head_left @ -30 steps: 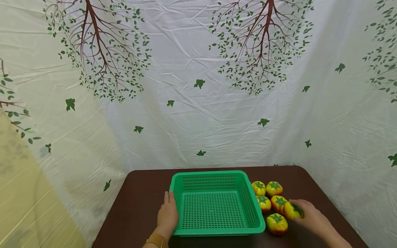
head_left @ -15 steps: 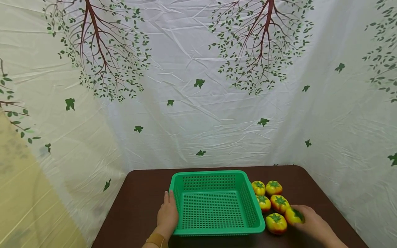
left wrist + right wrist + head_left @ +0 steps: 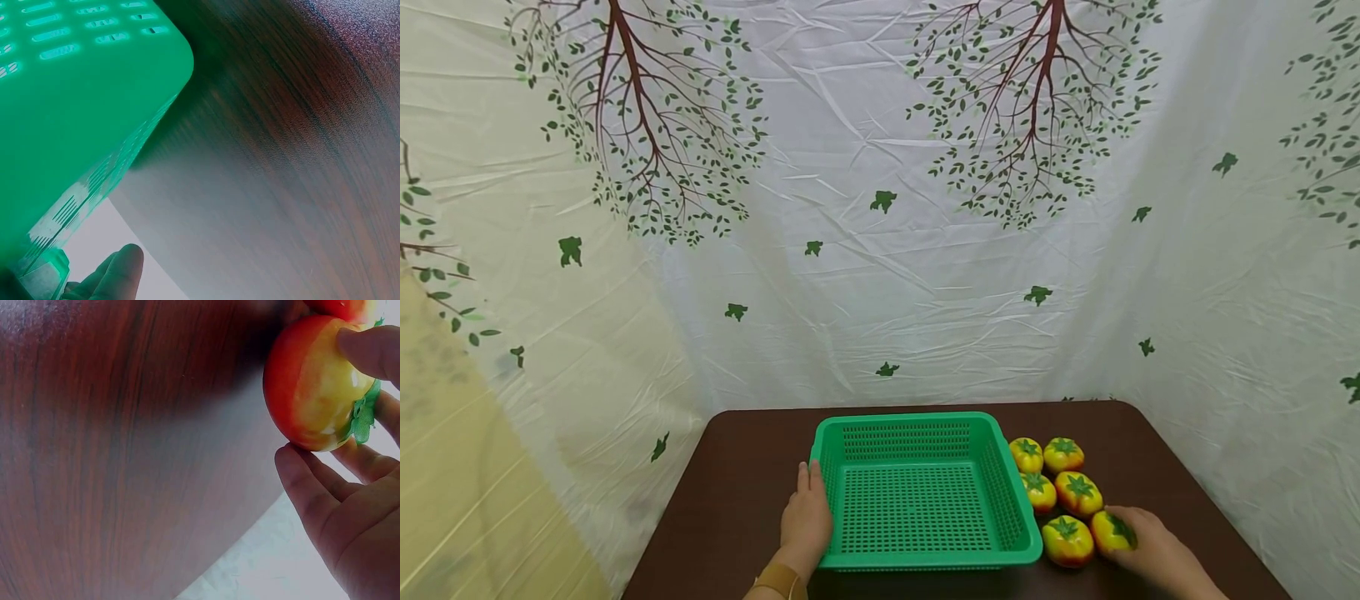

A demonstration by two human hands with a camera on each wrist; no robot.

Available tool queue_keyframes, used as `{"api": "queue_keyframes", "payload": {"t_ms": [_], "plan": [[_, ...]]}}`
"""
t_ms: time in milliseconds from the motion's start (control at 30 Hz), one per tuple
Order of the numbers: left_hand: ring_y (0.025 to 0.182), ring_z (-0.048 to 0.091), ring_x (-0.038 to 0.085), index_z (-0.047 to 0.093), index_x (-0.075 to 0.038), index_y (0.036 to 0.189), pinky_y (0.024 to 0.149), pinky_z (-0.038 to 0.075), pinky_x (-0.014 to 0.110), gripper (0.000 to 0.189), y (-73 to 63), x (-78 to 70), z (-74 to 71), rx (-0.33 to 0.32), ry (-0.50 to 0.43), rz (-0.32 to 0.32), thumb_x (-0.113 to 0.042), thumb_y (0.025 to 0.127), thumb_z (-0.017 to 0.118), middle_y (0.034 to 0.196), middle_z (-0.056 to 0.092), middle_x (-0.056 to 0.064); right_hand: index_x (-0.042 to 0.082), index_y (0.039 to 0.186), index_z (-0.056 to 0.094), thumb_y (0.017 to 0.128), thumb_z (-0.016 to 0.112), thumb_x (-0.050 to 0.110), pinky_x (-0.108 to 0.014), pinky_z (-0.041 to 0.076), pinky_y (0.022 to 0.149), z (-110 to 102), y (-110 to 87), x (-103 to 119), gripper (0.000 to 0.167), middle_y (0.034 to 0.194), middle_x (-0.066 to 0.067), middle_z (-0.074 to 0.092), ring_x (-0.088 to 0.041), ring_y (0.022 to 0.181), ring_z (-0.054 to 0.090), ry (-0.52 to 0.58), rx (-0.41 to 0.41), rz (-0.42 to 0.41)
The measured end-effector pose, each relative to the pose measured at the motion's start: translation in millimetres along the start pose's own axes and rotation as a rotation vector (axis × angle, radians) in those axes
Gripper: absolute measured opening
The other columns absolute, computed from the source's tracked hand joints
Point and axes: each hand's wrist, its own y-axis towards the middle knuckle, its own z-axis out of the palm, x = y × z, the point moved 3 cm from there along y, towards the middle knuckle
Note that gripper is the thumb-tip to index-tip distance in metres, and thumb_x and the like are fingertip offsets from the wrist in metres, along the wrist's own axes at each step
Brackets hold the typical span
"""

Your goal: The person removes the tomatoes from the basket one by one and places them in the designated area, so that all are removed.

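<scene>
In the head view a green perforated plastic basket [image 3: 925,558] sits on the dark brown table. My left hand [image 3: 806,521] rests along its left side, fingers straight and pointing away from me. Its fingertips [image 3: 128,262] show beside the basket wall in the left wrist view. To the right, my right hand [image 3: 1157,546] holds a yellow-and-red tomato [image 3: 1111,532] with a green leafy top. The right wrist view shows thumb and fingers around this tomato [image 3: 312,387], close over the wood surface. It is next to another tomato [image 3: 1067,542] at the front.
Several more tomatoes [image 3: 1078,493] lie grouped along the basket's right side. The brown table [image 3: 752,467] has rounded far corners. Behind it hangs a white cloth [image 3: 850,333] printed with trees and leaves.
My right hand has moved slightly toward me with the tomato, bringing it beside the front one and away from the middle one. The left hand and the basket stay where they were.
</scene>
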Motion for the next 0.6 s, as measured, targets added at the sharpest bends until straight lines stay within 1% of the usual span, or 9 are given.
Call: {"api": "queue_keyframes", "payload": {"t_ms": [267,400,533,600], "plan": [[0.102,0.063,0.044,0.034,-0.001,0.155,0.078,0.055,0.054,0.060,-1.9,-2.2,-1.9,-0.002,-0.003,0.007,0.006,0.098,0.051,0.160,0.031,0.026,-0.003,0.132,0.058,0.079,0.079,0.050,-0.065,0.048,0.091,4.4,2.5,-3.5,0.078,0.132,-0.033,0.055,-0.055,0.123,0.049,-0.008,0.001,0.007],[0.104,0.063,0.044,0.034,-0.001,0.155,0.081,0.054,0.055,0.059,-3.1,-2.9,-2.5,-0.003,-0.009,0.001,0.005,0.098,0.050,0.161,0.031,0.025,-0.005,0.131,0.058,0.080,0.080,0.044,-0.064,0.048,0.091,4.9,3.3,-3.8,0.074,0.131,-0.032,0.056,-0.054,0.122,0.049,-0.010,-0.020,-0.020],[0.106,0.062,0.044,0.034,-0.002,0.155,0.084,0.054,0.056,0.059,-2.7,-2.5,-2.1,0.001,-0.014,-0.008,0.004,0.099,0.050,0.161,0.030,0.025,-0.007,0.131,0.056,0.081,0.079,0.038,-0.064,0.048,0.091,5.5,2.9,-3.7,0.072,0.130,-0.033,0.056,-0.054,0.121,0.049,0.000,-0.022,-0.031],[0.106,0.062,0.044,0.034,-0.001,0.155,0.084,0.054,0.056,0.058,-2.5,-2.2,-1.7,0.001,-0.015,-0.008,0.004,0.099,0.050,0.161,0.030,0.025,-0.008,0.132,0.055,0.081,0.079,0.038,-0.064,0.048,0.092,6.0,3.0,-4.5,0.072,0.129,-0.033,0.056,-0.054,0.121,0.049,0.006,-0.021,-0.031]]}}
